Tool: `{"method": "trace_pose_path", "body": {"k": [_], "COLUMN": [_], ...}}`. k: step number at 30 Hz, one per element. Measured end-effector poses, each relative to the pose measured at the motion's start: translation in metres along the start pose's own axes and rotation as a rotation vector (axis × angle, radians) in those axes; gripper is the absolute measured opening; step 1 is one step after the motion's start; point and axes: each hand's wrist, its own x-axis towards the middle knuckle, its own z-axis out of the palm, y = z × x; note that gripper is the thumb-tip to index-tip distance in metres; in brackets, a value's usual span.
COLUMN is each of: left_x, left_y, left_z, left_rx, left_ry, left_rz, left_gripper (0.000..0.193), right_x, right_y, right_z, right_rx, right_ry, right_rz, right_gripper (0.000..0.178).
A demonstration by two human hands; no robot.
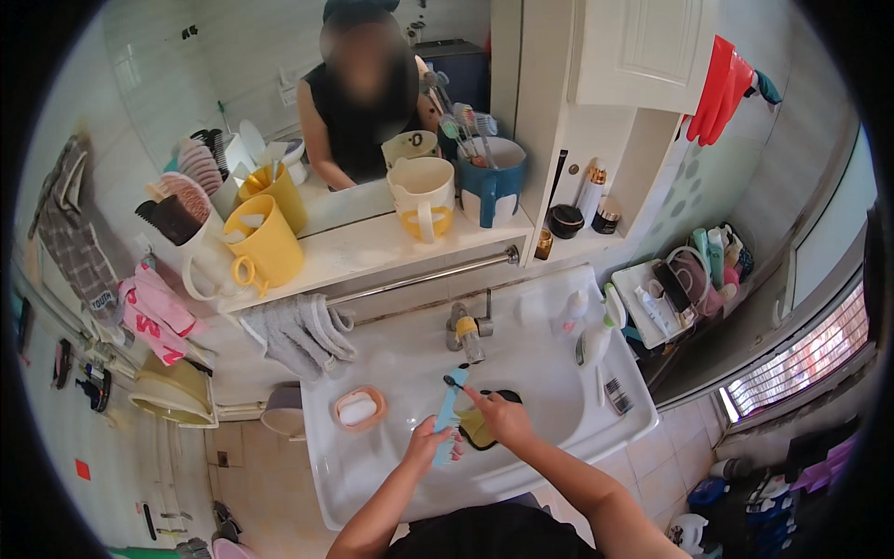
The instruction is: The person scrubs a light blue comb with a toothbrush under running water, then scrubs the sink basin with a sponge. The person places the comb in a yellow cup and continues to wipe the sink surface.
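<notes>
Over the white washbasin [391, 470], my left hand [426, 442] is closed round a light blue comb [449, 406], held roughly upright with its teeth toward the right. My right hand [503, 417] grips a small brush [455, 380] whose dark head lies against the upper part of the comb. Most of the brush's handle is hidden by my fingers. Beneath my hands, in the bowl, lies a yellowish thing with a black rim [477, 429], partly covered by the right hand. Just beyond the comb stands the tap [467, 334], with a clear, yellow-banded spout.
A soap dish [360, 408] with white soap sits at the basin's left. Bottles [601, 328] and a small dark-labelled item [617, 396] stand on its right. Above is a shelf [349, 244] with mugs of brushes and combs. A grey towel [298, 335] hangs from the rail.
</notes>
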Motion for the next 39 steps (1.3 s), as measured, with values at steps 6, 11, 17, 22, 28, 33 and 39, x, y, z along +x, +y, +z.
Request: {"method": "trace_pose_path", "body": {"k": [6,11,17,22,28,33,39], "left_x": [0.005,0.028,0.066,0.098,0.128,0.145,0.142], "left_y": [0.003,0.008,0.021,0.041,0.061,0.064,0.068], "left_z": [-0.001,0.011,0.02,0.022,0.03,0.026,0.03], "left_rx": [0.059,-0.004,0.127,0.373,0.509,0.461,0.428], "left_ry": [-0.046,-0.005,-0.026,0.045,-0.068,-0.282,-0.364], "left_rz": [-0.067,-0.075,-0.133,-0.149,-0.143,-0.194,-0.218], "left_gripper": [0.014,0.015,0.021,0.027,0.025,0.032,0.029], "right_x": [-0.005,-0.013,-0.002,0.002,0.006,0.011,0.006], "right_y": [0.016,0.032,0.072,0.079,0.099,0.106,0.111], "right_z": [0.016,0.018,0.019,0.009,-0.01,-0.023,-0.023], "right_rx": [-0.117,0.155,0.259,0.408,0.443,0.399,0.432], "right_ry": [-0.088,-0.083,0.047,0.126,0.261,0.323,0.296], "right_rz": [0.169,-0.096,0.221,0.279,0.427,0.519,0.566], "right_gripper": [0.055,0.06,0.048,0.041,0.041,0.039,0.039]}}
